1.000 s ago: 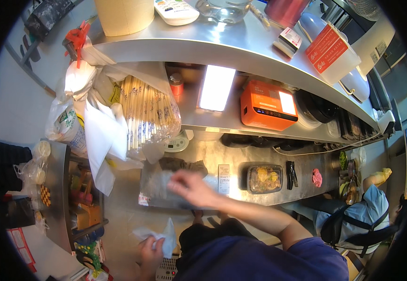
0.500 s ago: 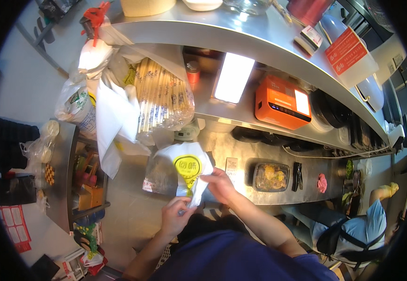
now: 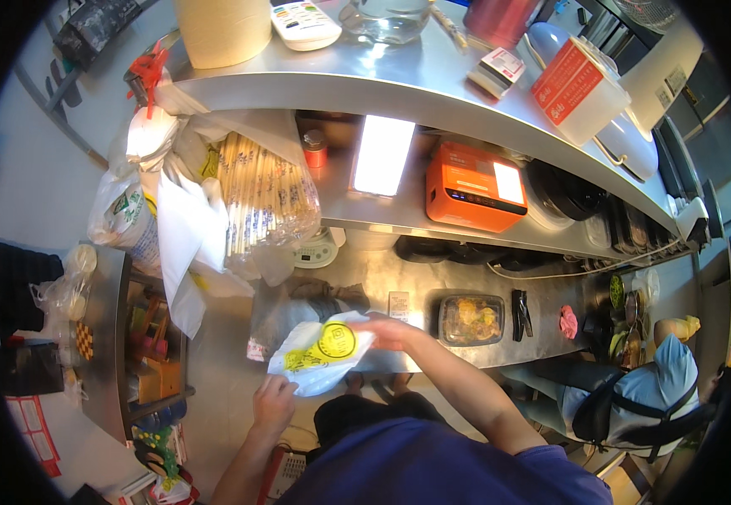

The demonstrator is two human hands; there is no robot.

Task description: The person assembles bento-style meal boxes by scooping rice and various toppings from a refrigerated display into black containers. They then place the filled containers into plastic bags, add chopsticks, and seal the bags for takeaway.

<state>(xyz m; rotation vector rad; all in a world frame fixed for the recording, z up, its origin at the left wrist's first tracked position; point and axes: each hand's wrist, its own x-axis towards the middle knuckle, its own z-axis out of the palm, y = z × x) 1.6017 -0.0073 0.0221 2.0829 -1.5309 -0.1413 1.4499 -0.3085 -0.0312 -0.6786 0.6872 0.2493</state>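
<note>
In the head view, a white plastic bag (image 3: 319, 358) with a round yellow print hung between the person's two hands, above the front edge of the steel tabletop (image 3: 420, 278). The left hand (image 3: 274, 402) had its grip closed on the bag's lower left corner, fingers curled into the thin film. The right hand (image 3: 386, 330) pinched the bag's upper right edge, its grip likewise shut on the plastic, so the bag stretched at a slant from lower left to upper right. The film looked soft, crinkled and slightly glossy.

Just right of the right hand, a black rectangular food container (image 3: 471, 318) with a clear lid sat on the tabletop, holding yellow and orange food. Behind the bag lay a grey, crumpled clear bag (image 3: 298, 307). To the upper left hung a clear sack of paper-wrapped chopsticks (image 3: 260, 198), long and ribbed, next to limp white bags (image 3: 182, 244).

On the lower shelf stood an orange box-shaped device (image 3: 473, 187) with a pale panel, beside a bright white rectangular light (image 3: 381, 156). On the top shelf (image 3: 399, 71) a red and white carton (image 3: 580, 84) stood at the right.
</note>
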